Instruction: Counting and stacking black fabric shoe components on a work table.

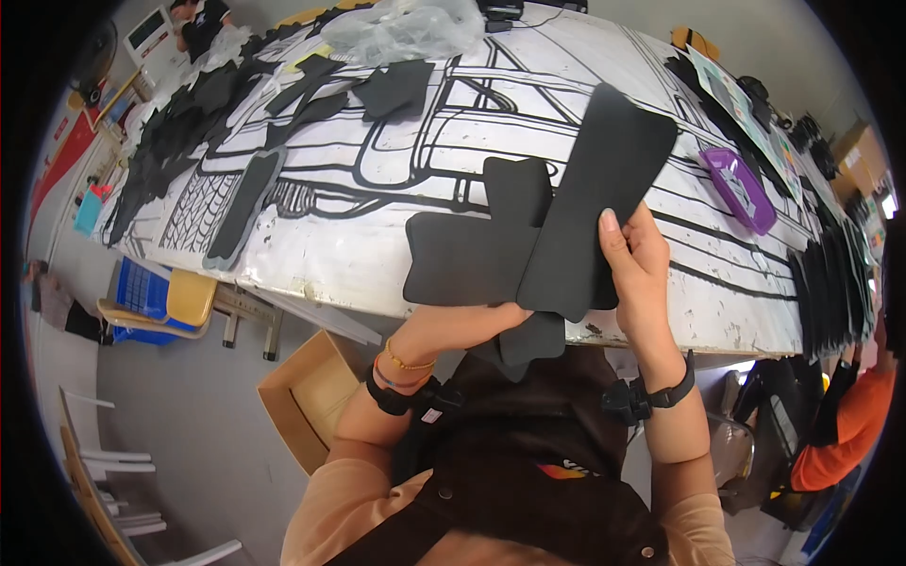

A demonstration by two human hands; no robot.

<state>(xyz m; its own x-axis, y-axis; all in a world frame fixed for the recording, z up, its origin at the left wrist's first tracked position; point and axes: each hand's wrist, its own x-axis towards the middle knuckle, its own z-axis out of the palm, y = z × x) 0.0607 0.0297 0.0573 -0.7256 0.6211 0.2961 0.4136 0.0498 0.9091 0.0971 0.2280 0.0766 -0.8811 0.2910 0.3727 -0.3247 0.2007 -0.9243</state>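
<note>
My right hand (638, 264) grips a long black cut-out panel (604, 179) with a notched end, thumb flat on its face and fingers behind. The panel slants up and away over the table. Under its lower part, other black panels (467, 257) lie crossed, one sideways and one lengthwise. My left hand (505, 317) is beneath these crossed panels at their near edge, holding them from below; most of its fingers are hidden. The lower ends of the panels (531, 340) hang past the table's front edge.
The white table (340, 278) has bold black line drawings. Black pieces (189, 123) pile at the far left, near a plastic bag (406, 33). A grey-edged panel (247, 208) lies left; a purple basket (739, 189) and stacked black sheets (835, 292) are right. A cardboard box (307, 396) stands below.
</note>
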